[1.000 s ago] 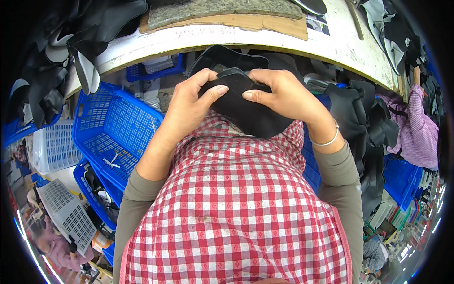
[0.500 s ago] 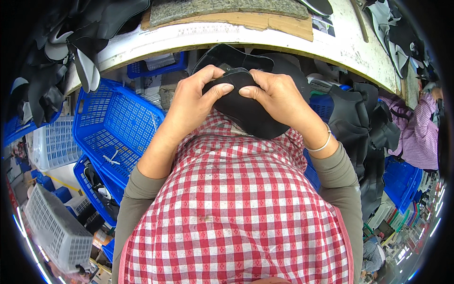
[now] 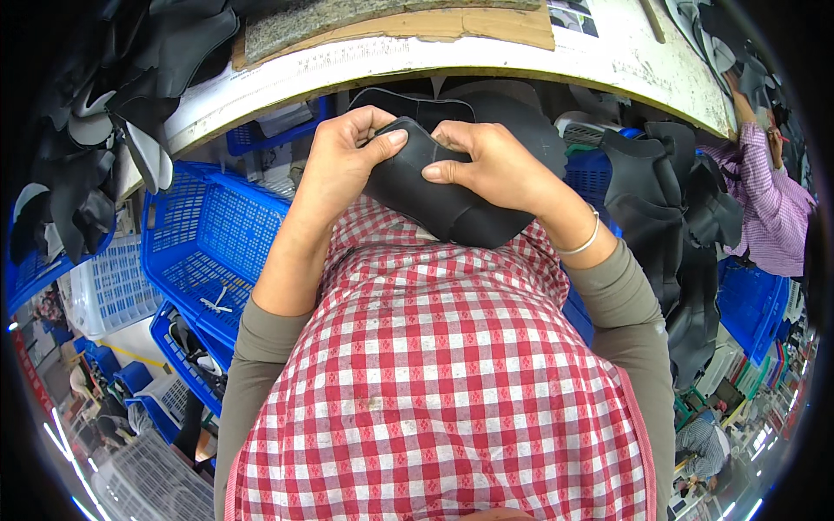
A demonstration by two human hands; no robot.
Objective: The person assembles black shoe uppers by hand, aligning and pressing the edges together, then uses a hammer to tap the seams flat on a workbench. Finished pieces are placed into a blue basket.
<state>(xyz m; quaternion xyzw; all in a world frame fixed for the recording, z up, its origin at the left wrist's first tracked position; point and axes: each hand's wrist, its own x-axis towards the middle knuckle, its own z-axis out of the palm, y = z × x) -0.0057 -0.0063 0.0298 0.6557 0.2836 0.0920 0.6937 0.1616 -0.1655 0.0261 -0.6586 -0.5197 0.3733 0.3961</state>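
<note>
A black leather shoe upper with a curved edge hangs in front of my checked apron, below the table edge. My left hand pinches its upper left edge between thumb and fingers. On the other side my right hand grips the same edge, its thumb lying on the near face and its fingers behind. The edge between the two hands is raised in a rounded fold. Behind my hands lie more black leather pieces, partly hidden by the upper.
The white table with a stone slab on cardboard spans the top. Black pieces heap at its left end; others hang at right. A blue crate stands left. A person in a purple checked sleeve works far right.
The upper's edge, bunched up between my hands before, is now spread flatter with my thumbs farther apart. My view has shifted slightly, and the person at right has raised an arm to the table.
</note>
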